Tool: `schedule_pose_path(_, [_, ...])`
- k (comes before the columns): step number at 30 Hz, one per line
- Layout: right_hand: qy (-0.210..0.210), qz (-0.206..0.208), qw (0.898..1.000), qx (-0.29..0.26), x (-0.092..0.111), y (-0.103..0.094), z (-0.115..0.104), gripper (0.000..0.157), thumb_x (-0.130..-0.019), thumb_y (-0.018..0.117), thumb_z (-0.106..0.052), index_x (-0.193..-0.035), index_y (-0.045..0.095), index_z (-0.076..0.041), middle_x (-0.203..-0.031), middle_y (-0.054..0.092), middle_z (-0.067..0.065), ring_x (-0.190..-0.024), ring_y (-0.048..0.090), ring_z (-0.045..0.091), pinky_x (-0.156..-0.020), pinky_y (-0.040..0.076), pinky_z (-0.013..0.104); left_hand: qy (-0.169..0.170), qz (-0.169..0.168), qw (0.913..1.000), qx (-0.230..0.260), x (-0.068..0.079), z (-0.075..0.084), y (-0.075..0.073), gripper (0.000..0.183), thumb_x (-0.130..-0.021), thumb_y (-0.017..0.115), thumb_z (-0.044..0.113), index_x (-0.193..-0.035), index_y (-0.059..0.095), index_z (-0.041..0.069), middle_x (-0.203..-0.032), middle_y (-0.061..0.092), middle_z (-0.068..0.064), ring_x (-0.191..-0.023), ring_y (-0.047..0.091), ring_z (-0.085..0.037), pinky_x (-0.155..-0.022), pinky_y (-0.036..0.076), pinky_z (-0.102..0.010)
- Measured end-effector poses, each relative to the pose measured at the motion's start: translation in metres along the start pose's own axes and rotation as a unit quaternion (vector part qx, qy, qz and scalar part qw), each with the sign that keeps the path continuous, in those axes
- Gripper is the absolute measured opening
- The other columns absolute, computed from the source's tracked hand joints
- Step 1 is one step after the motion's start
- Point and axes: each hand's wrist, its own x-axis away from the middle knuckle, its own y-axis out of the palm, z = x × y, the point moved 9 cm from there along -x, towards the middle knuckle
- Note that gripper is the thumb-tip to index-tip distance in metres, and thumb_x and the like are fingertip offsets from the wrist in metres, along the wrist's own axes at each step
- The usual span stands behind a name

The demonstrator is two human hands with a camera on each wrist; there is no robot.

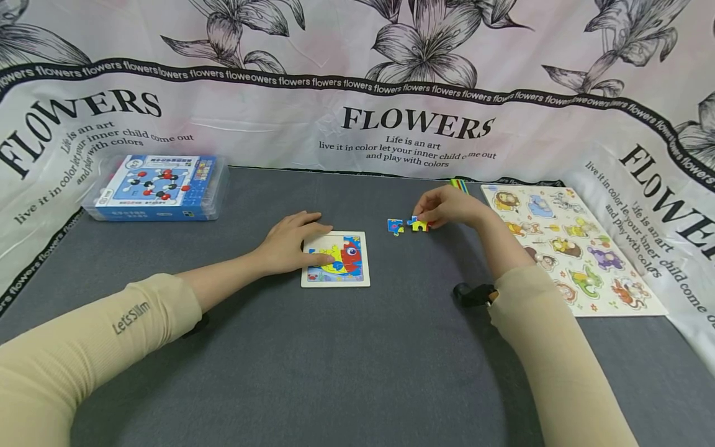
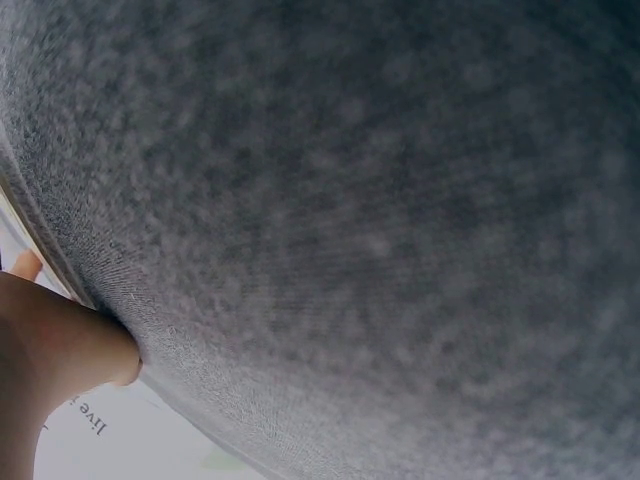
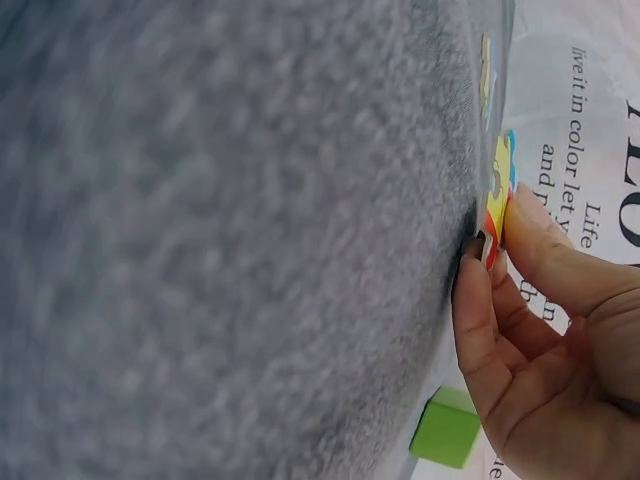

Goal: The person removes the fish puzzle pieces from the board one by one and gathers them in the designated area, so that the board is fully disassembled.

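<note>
In the head view a small jigsaw puzzle [image 1: 336,282] in a white square frame shows a red, yellow and blue fish. My left hand [image 1: 293,243] rests over its left side, thumb laid across the picture and fingers extended beyond the upper left corner. Farther right, my right hand [image 1: 449,206] pinches a yellow, blue and red puzzle piece [image 1: 416,223] between thumb and fingers, close over the cloth. Beside it lies a blue puzzle piece [image 1: 395,226] with some yellow. The right wrist view shows the pinched piece edge-on.
A clear plastic box with a blue molecule-picture label [image 1: 156,186] stands at the back left. On the right lies a board of animal pictures [image 1: 581,248]. A striped colored block [image 1: 459,185] sits behind my right hand. Flower-printed cloth [image 1: 268,124] rises behind the grey tabletop [image 1: 335,366].
</note>
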Motion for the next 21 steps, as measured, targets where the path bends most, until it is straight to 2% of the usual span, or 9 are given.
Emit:
schedule_pose_path(5, [0.004, -0.006, 1.000, 0.004, 0.0014, 0.0013, 0.0018, 0.018, -0.097, 0.061, -0.012, -0.109, 0.067, 0.001, -0.090, 0.069, 0.002, -0.082, 0.068, 0.013, -0.081, 0.059, 0.033, 0.002, 0.002, 1.0000, -0.002, -0.0007, -0.0010, 0.0003, 0.068, -0.085, 0.072, 0.047, -0.144, 0.053, 0.019, -0.161, 0.033, -0.012, -0.152, 0.021, -0.039, -0.120, 0.016, -0.066])
schedule_pose_path(13, [0.012, 0.008, 0.999, 0.049, 0.0011, 0.0006, 0.0008, 0.021, -0.094, 0.067, -0.017, -0.107, 0.070, 0.000, -0.087, 0.072, 0.003, -0.079, 0.065, 0.010, -0.076, 0.058, 0.030, 0.003, 0.004, 1.0000, -0.003, -0.0008, -0.0016, 0.0009, 0.067, -0.085, 0.072, 0.046, -0.144, 0.053, 0.019, -0.161, 0.033, -0.013, -0.152, 0.022, -0.038, -0.120, 0.017, -0.066])
schedule_pose_path(21, [0.016, 0.012, 0.998, 0.063, 0.0008, 0.0007, 0.0019, 0.020, -0.094, 0.067, -0.018, -0.106, 0.069, -0.001, -0.088, 0.071, 0.002, -0.079, 0.063, 0.012, -0.074, 0.056, 0.028, 0.005, 0.004, 1.0000, -0.003, -0.0005, -0.0009, 0.0005, 0.067, -0.085, 0.072, 0.046, -0.144, 0.053, 0.019, -0.161, 0.033, -0.013, -0.152, 0.022, -0.039, -0.120, 0.016, -0.067])
